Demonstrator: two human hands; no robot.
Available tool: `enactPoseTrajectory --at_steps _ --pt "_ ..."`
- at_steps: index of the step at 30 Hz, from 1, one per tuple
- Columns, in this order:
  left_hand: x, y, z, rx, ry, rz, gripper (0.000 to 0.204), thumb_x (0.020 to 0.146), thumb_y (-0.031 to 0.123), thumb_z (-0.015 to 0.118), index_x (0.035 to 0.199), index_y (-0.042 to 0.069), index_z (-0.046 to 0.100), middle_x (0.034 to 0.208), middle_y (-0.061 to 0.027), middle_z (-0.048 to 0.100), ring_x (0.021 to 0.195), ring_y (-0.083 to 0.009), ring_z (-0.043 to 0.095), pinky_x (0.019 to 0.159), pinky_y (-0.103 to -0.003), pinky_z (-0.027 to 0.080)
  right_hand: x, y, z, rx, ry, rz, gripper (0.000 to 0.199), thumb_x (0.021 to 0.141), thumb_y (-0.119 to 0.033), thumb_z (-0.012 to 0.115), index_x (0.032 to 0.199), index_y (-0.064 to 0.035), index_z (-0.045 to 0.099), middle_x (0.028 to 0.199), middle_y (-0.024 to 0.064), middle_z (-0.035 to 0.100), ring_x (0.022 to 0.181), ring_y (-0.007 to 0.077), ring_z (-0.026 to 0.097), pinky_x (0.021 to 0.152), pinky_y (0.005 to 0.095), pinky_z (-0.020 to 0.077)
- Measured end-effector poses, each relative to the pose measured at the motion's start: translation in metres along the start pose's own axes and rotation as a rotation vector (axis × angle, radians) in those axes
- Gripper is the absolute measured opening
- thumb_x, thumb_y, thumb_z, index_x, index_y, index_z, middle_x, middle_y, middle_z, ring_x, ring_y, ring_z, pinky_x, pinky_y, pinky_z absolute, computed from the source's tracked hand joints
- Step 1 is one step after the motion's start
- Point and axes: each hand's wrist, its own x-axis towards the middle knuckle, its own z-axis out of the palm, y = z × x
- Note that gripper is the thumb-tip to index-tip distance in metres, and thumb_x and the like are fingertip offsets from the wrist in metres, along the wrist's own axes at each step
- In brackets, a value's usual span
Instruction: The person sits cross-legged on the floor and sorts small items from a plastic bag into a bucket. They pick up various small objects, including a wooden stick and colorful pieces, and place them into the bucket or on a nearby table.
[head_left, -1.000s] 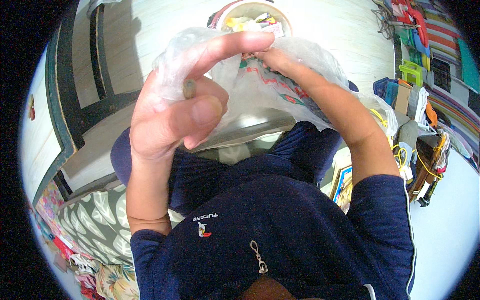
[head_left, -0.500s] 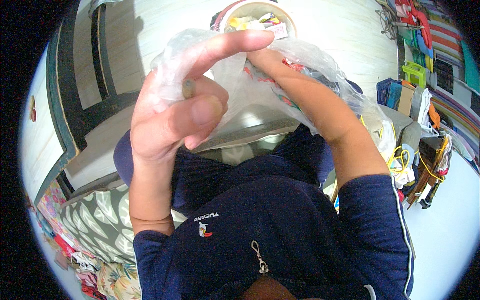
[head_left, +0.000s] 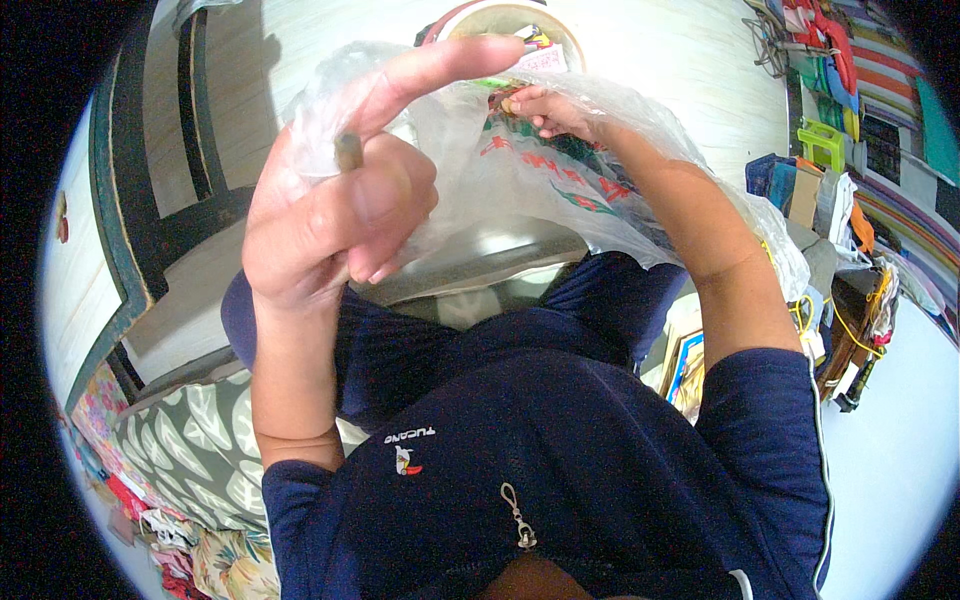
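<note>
My left hand (head_left: 345, 215) is raised at the left, its forefinger stretched out and the other fingers curled. They grip the gathered edge of a clear plastic bag (head_left: 470, 185) with red and green print. A short brownish stick-like thing (head_left: 348, 152) pokes up between the fingers; the rest of it is hidden. My right forearm reaches into the bag. Inside it, my right hand (head_left: 560, 112) is closed in a pinch at a small brown-and-green item (head_left: 503, 102), too small to name. Bag film lies along the right forearm.
Past the bag stands a round bin (head_left: 572, 45) with packets inside. To the right are a green plastic stool (head_left: 822, 145), boxes (head_left: 775, 182) and bundled cords (head_left: 855, 335). A dark frame (head_left: 125, 215) stands at the left, above a leaf-patterned cushion (head_left: 190, 440).
My right hand, formerly mostly hidden behind the left forefinger, now shows inside the bag, pinching a small item. My left hand has shifted slightly left and up with the bag edge.
</note>
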Motion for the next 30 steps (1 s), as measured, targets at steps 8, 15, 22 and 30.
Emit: enactPoseTrajectory --at_steps 8,15,22,30 --pt "0.000 -0.001 0.000 -0.012 -0.008 0.010 0.079 0.079 0.027 0.049 0.126 -0.023 0.011 0.039 0.0027 0.043 0.027 -0.0034 0.034 0.029 -0.017 0.027 -0.007 -0.005 0.000 0.100 -0.064 0.043 0.024 0.084 -0.031 0.060 0.096 -0.0110 0.056 0.064 -0.0060 0.043 0.053 0.0027 0.037 0.050 0.0172 0.0371" --pt "-0.001 0.000 0.003 0.012 0.024 -0.006 0.081 0.078 0.030 0.052 0.126 -0.023 0.014 0.038 0.0035 0.042 0.027 -0.0031 0.032 0.028 -0.016 0.025 -0.025 -0.021 -0.003 -0.209 -0.183 0.068 0.029 0.087 -0.037 0.051 0.102 -0.0123 0.057 0.066 -0.0054 0.044 0.053 0.0043 0.039 0.048 0.0172 0.0360" --pt "0.001 0.003 0.007 -0.001 0.027 -0.040 0.080 0.077 0.028 0.053 0.126 -0.023 0.015 0.038 0.0035 0.040 0.027 -0.0032 0.030 0.028 -0.016 0.024 0.014 0.015 0.009 -0.698 0.274 -0.281 0.025 0.087 -0.028 0.049 0.101 -0.0121 0.062 0.088 0.0082 0.062 0.075 0.0208 0.058 0.069 0.0333 0.0465" --pt "0.002 0.007 0.009 0.117 0.087 -0.123 0.072 0.067 0.012 0.042 0.124 -0.023 0.019 0.038 0.0029 0.040 0.027 -0.0029 0.027 0.029 -0.017 0.023 0.011 -0.007 0.030 -1.208 0.399 -0.178 0.025 0.082 -0.017 0.050 0.104 -0.0089 0.059 0.103 0.0159 0.060 0.097 0.0322 0.057 0.083 0.0423 0.0451"
